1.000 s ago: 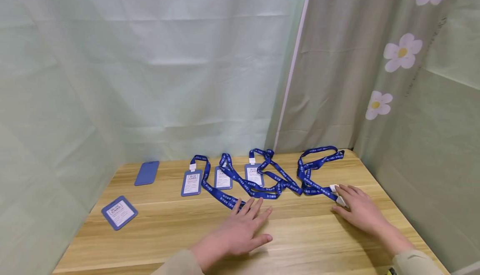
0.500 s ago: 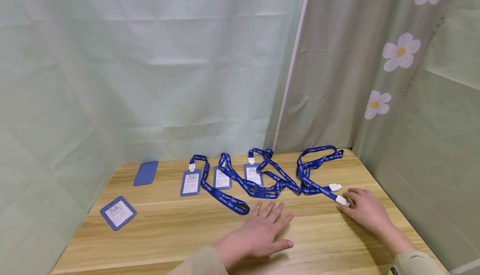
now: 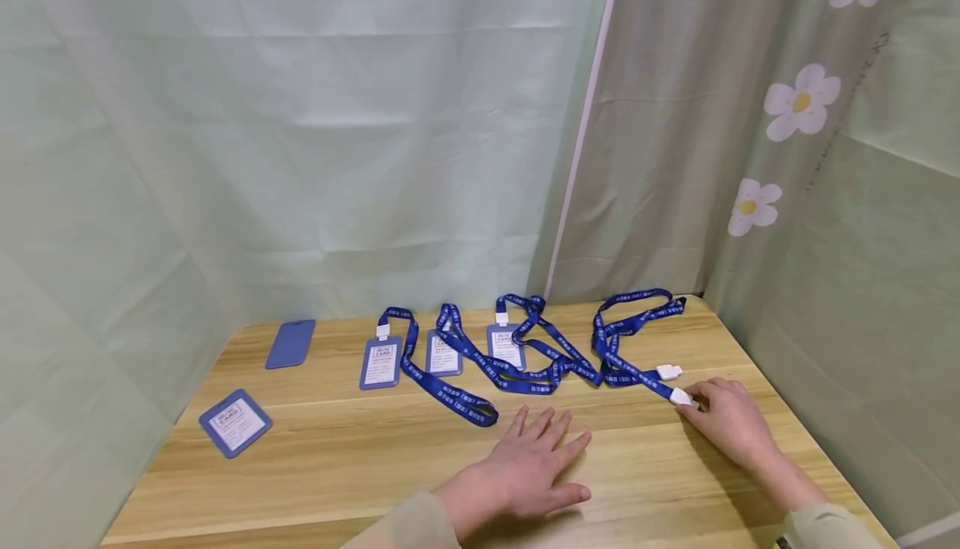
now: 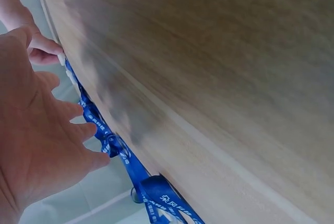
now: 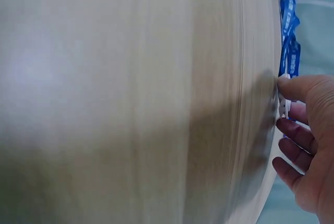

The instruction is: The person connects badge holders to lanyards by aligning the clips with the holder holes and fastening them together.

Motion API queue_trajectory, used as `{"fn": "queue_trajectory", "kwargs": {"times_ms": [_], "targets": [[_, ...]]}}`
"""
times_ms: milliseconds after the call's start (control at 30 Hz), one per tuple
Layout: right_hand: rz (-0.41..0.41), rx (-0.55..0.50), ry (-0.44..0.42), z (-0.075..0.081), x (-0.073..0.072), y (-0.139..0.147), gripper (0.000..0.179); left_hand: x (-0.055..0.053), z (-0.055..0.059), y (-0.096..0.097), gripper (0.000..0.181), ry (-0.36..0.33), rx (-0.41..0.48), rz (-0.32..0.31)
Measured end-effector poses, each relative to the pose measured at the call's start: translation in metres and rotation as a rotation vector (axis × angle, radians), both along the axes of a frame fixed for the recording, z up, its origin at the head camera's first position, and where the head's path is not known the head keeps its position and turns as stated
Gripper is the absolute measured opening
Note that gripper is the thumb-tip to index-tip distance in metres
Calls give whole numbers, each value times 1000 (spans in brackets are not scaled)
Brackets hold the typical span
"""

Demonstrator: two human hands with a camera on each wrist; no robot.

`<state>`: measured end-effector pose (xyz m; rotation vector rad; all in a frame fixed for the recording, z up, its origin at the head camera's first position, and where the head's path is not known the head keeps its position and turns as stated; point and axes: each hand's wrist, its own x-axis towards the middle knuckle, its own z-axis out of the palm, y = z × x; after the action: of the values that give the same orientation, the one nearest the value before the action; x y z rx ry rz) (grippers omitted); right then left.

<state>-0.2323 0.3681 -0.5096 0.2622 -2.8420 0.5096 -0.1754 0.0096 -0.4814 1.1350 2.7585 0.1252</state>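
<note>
Right hand (image 3: 726, 418) now pinches only the near clip (image 3: 680, 396) at the desk's (image 3: 322, 449) right, far clip (image 3: 669, 372) loose beside it, so one end of the strap (image 3: 643, 379) is held; left hand (image 3: 525, 470), fingers (image 3: 573, 447) splayed, empty, has slid rightward.

Badge cards (image 3: 381, 364) read "ID/IC CARD"; a blue lanyard (image 4: 171, 199) reads "朵风科技".

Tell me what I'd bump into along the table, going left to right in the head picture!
Askew blue card holder with a white card → plain blue rectangular card holder → white-clipped blue card holder → partly covered blue card holder → second white-clipped blue card holder → rightmost blue ribbon lanyard → bare right hand.
</note>
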Motion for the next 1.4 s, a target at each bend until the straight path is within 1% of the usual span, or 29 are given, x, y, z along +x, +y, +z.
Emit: {"fn": "queue_trajectory", "kwargs": {"times_ms": [67,167,333,433,567,700,800,867,933,1000,1067,1200,1267,1300,1400], "targets": [[9,-8,7,0,1,-3,22,0,0,-1,77,-2,0,0],[13,-8,-5,0,3,-9,21,0,0,-1,76,5,-5,1],[-23,0,-54,-1,4,-16,30,0,2,0,77,8,-8,0],[-49,-27,-68,-1,3,-15,30,1,2,0,77,5,-10,-2],[-84,-145,-84,2,3,-12,31,1,2,0,78,-5,-8,1],[-144,-375,-115,11,0,-10,38,0,1,-1,77,-3,-5,6],[-192,-551,-115,25,-3,-9,45,0,0,-2,77,2,0,8],[-209,-640,-90,36,-6,-7,48,-1,0,-2,77,7,10,5],[-211,-715,-54,48,-9,-7,49,-2,1,-2,76,18,21,2],[-199,-793,-17,62,-13,-6,47,-5,2,-1,76,39,30,-6],[-169,-901,11,78,-18,-5,39,-8,5,1,75,66,37,-12],[-70,-1203,66,110,-29,-6,17,-13,14,9,75,106,50,-16],[-20,-1337,97,127,-34,-7,13,-13,19,13,76,112,64,-13],[-4,-1387,112,135,-36,-8,13,-13,22,15,77,113,71,-14],[39,-1489,168,159,-39,-8,17,-12,26,19,78,107,82,-19]]}}
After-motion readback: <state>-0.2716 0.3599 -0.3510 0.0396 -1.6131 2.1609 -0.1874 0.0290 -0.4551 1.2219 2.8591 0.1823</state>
